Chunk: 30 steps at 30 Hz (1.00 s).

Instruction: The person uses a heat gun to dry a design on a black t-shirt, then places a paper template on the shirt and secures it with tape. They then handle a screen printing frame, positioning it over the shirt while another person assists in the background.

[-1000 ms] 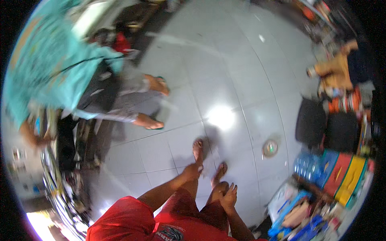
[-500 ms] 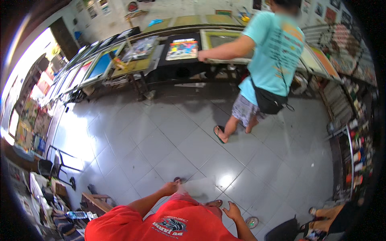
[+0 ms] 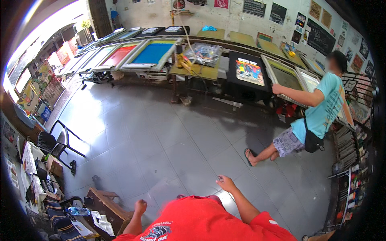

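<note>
My left hand (image 3: 140, 206) is closed low in front of me, left of my red shirt. A see-through sheet (image 3: 160, 189) shows only faintly beside it against the grey tiles, its edges hard to make out. My right hand (image 3: 226, 183) is raised over the floor with thumb and fingers apart, holding nothing. Across the room another person (image 3: 321, 96) in a light blue shirt has a hand on a framed printing screen (image 3: 283, 76). To the left of that screen lies a black T-shirt (image 3: 249, 74) with a colourful print.
Along the far wall runs a long table with a blue screen (image 3: 152, 53), a red screen (image 3: 118, 55) and a plastic-wrapped bundle (image 3: 204, 53). A black chair (image 3: 58, 140) stands left. A wooden stool (image 3: 106, 209) and a water bottle (image 3: 78, 211) are near my left. Shelves (image 3: 350, 188) line the right.
My view has turned left and lifted, so the table and the person sit further right. My left hand has dropped lower; my right hand has risen. The sheet shows less clearly.
</note>
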### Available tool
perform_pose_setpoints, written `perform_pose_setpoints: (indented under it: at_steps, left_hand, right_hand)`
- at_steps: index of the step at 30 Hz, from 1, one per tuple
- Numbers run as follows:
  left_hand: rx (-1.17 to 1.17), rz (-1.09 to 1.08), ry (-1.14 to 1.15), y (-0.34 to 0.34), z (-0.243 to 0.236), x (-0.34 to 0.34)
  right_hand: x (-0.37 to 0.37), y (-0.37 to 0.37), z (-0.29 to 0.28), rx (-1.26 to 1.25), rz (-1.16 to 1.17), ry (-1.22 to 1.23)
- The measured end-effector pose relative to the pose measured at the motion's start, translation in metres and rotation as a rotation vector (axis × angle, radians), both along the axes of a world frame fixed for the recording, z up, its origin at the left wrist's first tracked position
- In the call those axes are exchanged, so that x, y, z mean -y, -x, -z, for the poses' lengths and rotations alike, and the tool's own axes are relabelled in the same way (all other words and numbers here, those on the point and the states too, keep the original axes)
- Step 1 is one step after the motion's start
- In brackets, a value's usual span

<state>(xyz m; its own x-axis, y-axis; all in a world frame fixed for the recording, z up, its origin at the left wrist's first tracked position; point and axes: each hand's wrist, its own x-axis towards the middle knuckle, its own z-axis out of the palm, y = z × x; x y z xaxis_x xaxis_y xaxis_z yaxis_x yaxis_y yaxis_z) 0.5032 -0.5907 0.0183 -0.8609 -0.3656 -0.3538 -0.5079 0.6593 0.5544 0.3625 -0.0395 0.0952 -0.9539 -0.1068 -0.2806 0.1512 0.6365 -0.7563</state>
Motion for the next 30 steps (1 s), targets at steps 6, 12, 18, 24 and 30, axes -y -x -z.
perform_pose_setpoints:
  at_steps: [6, 12, 18, 24, 30]
  left_hand:
    - [0.047, -0.249, -0.091, 0.000, -0.003, 0.044]
    - [0.130, -0.255, -0.105, 0.030, 0.013, 0.039]
    - [0.117, -0.359, -0.070, 0.089, 0.037, 0.057]
    - [-0.069, -0.632, -0.246, 0.175, 0.033, 0.051]
    - [-0.124, -0.632, -0.354, 0.231, 0.037, 0.021]
  right_hand:
    - [0.072, 0.170, -0.050, -0.129, -0.140, -0.055]
    - [0.114, 0.356, -0.121, -0.373, -0.201, -0.139]
    - [0.164, 0.551, -0.168, -0.643, -0.202, -0.227]
    - [0.208, 0.695, -0.192, -0.646, -0.031, -0.465]
    - [0.230, 0.754, -0.187, -0.759, 0.096, -0.570]
